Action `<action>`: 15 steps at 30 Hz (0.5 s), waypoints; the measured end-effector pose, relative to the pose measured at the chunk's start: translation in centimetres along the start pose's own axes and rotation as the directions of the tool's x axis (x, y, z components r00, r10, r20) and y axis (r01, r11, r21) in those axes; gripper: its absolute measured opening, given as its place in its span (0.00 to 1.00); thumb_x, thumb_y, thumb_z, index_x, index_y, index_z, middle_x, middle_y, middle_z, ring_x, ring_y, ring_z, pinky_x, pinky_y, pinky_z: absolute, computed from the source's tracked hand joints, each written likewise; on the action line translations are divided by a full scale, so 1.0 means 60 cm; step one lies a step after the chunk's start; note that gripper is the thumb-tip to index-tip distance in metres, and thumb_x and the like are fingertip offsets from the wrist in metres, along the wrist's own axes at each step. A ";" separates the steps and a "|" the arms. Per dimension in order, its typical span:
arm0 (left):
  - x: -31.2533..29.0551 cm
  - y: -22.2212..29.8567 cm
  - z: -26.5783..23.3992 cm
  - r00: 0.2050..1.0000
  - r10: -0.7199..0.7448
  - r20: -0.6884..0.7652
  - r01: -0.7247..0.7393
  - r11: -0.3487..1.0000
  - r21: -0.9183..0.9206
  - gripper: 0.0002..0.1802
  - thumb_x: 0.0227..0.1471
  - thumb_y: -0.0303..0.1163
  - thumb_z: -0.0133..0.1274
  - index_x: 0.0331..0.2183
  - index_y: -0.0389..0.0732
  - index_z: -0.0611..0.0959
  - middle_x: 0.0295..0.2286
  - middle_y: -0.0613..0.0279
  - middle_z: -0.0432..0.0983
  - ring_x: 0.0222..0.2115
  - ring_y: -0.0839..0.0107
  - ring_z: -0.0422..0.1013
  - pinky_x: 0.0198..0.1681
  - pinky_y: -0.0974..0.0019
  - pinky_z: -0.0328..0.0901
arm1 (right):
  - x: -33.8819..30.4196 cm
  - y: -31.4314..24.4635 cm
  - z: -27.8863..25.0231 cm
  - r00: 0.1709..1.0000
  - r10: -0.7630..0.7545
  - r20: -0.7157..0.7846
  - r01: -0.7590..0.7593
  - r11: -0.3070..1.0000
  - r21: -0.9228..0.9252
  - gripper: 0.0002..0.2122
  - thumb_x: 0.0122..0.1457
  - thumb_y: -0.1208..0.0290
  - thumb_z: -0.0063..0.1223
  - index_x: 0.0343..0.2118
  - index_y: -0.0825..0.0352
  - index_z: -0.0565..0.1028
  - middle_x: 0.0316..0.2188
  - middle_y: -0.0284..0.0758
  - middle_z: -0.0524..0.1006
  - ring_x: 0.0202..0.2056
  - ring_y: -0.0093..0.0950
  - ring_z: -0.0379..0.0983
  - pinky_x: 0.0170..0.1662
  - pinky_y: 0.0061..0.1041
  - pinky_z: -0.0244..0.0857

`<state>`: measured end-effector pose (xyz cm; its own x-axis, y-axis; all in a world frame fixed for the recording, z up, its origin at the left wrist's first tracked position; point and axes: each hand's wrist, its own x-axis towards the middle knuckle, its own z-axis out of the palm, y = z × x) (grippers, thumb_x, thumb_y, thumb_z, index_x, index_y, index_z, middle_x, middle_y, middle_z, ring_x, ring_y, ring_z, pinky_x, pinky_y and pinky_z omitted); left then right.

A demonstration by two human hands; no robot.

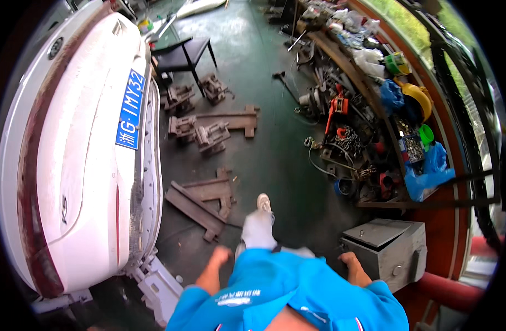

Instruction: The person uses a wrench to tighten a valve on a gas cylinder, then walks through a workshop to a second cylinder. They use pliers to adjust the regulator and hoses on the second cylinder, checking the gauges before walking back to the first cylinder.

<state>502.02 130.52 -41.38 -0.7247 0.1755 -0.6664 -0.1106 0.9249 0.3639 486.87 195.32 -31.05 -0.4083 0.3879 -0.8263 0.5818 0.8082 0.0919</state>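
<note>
The grey metal box (386, 249) sits on the dark green floor (275, 160) at the lower right, its flat lid closed and a round knob on its front face; it is just beside the right hand (350, 259), which hangs curled into a loose fist and grips nothing. The left hand (221, 255) is likewise curled shut and bare, hanging above the floor near the white car (71, 165), whose rear fills the left side. A blue rectangular number plate (131, 109) with white characters is fixed to the car's back. Along the right wall a curved wooden shelf (369, 94) is crowded with containers: a yellow bucket (417, 99), a small green tub (427, 134), a tray of small metal parts (412, 148) and blue plastic bags (432, 171); what the bucket and bags hold cannot be told. Chains and an orange hoist (341, 118) lie heaped below the shelf. On the floor between car and shelf lie rusty steel brackets (206, 201) and metal clamps (200, 132), with a black stool (184, 55) farther off. One foot in a white shoe (263, 204) is stepping forward.
</note>
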 end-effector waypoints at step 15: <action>0.564 -0.020 -1.000 0.845 -0.393 -0.363 0.033 0.716 -0.697 0.23 0.51 0.37 0.58 0.46 0.33 0.80 0.39 0.44 0.80 0.41 0.55 0.78 0.48 0.60 0.69 | 0.231 -0.715 -0.353 0.949 -0.122 0.291 0.086 0.987 0.133 0.15 0.50 0.66 0.63 0.35 0.73 0.81 0.36 0.46 0.81 0.36 0.37 0.79 0.40 0.34 0.72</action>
<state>436.86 115.12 -25.31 -0.8159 -0.3373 -0.4696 -0.5774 0.4327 0.6923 441.38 175.43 -34.69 -0.2541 0.1405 -0.9569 0.6328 0.7724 -0.0546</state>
